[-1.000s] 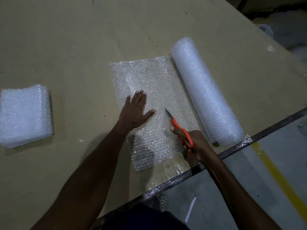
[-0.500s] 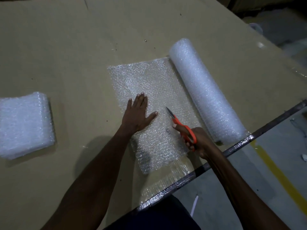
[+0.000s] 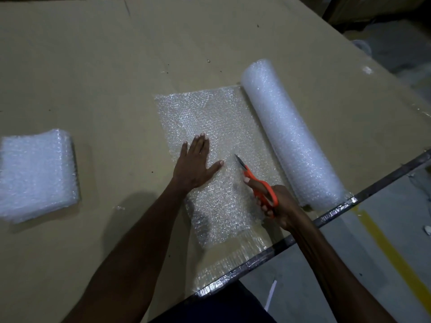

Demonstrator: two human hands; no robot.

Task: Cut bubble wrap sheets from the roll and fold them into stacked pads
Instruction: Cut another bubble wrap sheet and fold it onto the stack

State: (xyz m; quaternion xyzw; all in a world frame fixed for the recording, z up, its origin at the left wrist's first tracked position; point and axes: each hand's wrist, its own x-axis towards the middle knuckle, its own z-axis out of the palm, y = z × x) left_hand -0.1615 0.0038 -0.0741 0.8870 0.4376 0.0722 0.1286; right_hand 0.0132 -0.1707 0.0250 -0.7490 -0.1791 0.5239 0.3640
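Observation:
A bubble wrap roll (image 3: 289, 134) lies on the cardboard-covered table (image 3: 105, 78), with a sheet (image 3: 210, 113) unrolled to its left. My left hand (image 3: 196, 164) presses flat on the sheet, fingers straight. My right hand (image 3: 277, 203) grips orange-handled scissors (image 3: 256, 180), whose blades point away from me into the sheet, roughly midway along its length. A stack of folded bubble wrap pads (image 3: 37, 173) sits at the far left.
The table's dark metal edge (image 3: 349, 201) runs diagonally at the right, with a concrete floor and a yellow line (image 3: 391, 250) beyond it. Bare cardboard stretches behind and to the left of the sheet.
The scissors have advanced slightly further along the sheet, away from me. My left hand stays pressed on the sheet.

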